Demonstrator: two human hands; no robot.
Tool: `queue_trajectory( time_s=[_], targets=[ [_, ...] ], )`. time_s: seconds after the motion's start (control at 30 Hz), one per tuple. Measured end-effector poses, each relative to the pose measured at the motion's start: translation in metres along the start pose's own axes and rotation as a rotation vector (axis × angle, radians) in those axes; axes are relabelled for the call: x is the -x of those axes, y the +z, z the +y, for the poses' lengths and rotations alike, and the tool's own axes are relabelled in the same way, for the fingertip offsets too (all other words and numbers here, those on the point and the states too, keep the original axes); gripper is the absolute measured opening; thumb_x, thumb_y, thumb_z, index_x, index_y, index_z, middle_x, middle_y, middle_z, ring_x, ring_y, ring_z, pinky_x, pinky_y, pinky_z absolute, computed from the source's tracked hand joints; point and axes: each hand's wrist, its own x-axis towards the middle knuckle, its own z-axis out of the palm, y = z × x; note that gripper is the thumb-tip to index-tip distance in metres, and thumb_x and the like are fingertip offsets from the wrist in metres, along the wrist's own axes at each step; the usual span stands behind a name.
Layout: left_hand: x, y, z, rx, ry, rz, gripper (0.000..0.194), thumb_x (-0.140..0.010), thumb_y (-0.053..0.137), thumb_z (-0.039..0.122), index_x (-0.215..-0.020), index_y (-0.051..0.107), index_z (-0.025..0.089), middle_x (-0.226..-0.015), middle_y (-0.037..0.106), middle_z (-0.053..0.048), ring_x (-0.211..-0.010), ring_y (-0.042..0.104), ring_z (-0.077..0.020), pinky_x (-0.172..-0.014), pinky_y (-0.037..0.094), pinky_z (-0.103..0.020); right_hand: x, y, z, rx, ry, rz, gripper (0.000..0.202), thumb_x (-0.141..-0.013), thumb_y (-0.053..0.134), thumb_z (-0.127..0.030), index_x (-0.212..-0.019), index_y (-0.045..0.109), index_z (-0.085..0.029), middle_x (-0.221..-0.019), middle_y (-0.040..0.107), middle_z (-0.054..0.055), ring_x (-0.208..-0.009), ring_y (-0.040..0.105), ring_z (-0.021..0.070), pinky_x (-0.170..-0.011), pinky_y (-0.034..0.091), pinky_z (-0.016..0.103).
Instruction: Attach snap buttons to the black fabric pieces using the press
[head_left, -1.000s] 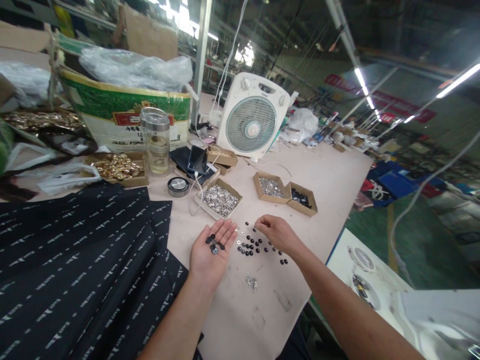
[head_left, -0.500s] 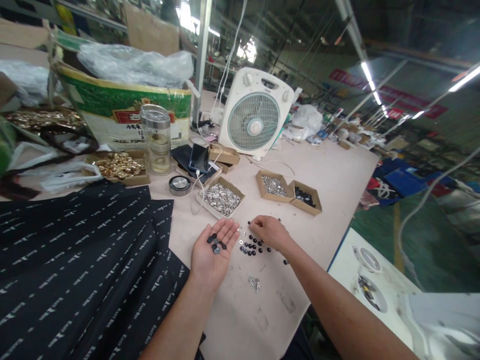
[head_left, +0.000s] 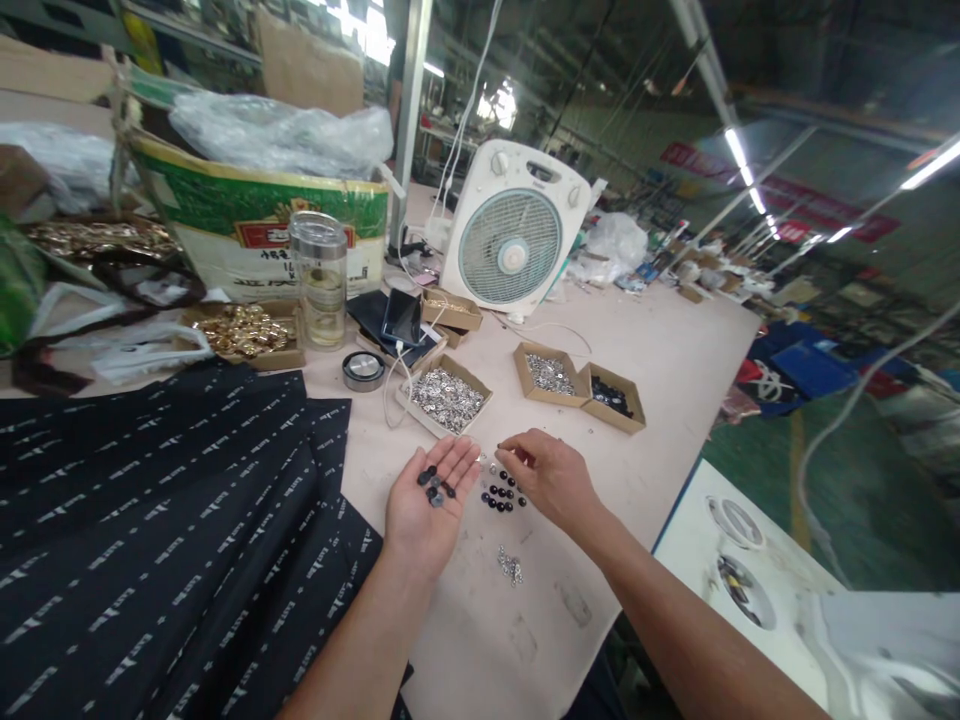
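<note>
Held dark buttons [head_left: 435,482] on open left hand [head_left: 422,512]; 3 o'clock from that, curled right hand [head_left: 551,478] by loose buttons [head_left: 501,492], couldn't tell if gripping.

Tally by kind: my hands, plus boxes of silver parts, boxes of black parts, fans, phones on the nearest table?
Hands: 2 (left hand, right hand)
Silver-part boxes: 2
Black-part box: 1
Fan: 1
Phone: 1
Total: 7

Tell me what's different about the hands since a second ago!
The right hand moved left, closer to the left hand; I can't tell whether the right pinches anything. The left hand stayed open under small, round black buttons, and the loose heap of small silver metal pieces stayed put.
</note>
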Motion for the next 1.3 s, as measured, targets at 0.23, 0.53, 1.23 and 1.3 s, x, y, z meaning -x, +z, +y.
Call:
queue_trajectory(
  time_s=[0.23,0.53,1.23,1.3],
  targets=[
    [0.001,0.001,-0.002,-0.024,-0.046,0.001,0.034,-0.094,0.044,0.031,-0.111,0.063,0.01,-0.118,0.066,-0.017,-0.108,0.065,-0.0272,-0.087,0.057,-0.037,0.017,0.018,-0.059,-0.232,-0.277,-0.167,0.027,-0.082,0.068,-0.022,-0.109,0.067,-0.025,-0.103,0.069,0.002,-0.092,0.061,0.0171,-0.08,0.044,0.026],
    [0.007,0.01,0.0,0.006,-0.048,0.02,0.032,-0.095,0.042,0.029,-0.109,0.063,0.01,-0.106,0.069,-0.017,-0.098,0.068,-0.024,-0.087,0.056,-0.037,0.006,0.021,-0.064,-0.185,-0.244,-0.235,0.015,-0.088,0.055,-0.016,-0.085,0.069,-0.02,-0.096,0.071,0.003,-0.09,0.062,0.0176,-0.085,0.044,0.028],
    [-0.001,0.002,0.004,0.01,0.041,0.026,0.03,-0.093,0.044,0.027,-0.104,0.064,0.007,-0.11,0.067,-0.021,-0.109,0.064,-0.0301,-0.087,0.057,-0.041,-0.015,0.012,0.014,-0.334,0.222,-0.183,0.019,-0.082,0.057,-0.033,-0.079,0.07,-0.019,-0.067,0.067,-0.001,-0.057,0.055,0.0121,-0.056,0.039,0.022],
    [-0.001,0.0,0.003,0.014,0.04,0.022,0.03,-0.093,0.045,0.027,-0.105,0.064,0.008,-0.11,0.067,-0.021,-0.109,0.064,-0.03,-0.087,0.057,-0.041,-0.019,0.015,0.013,-0.263,0.177,-0.228,0.02,-0.084,0.054,-0.032,-0.082,0.07,-0.019,-0.067,0.066,-0.001,-0.058,0.054,0.0121,-0.056,0.038,0.022]
  ],
)
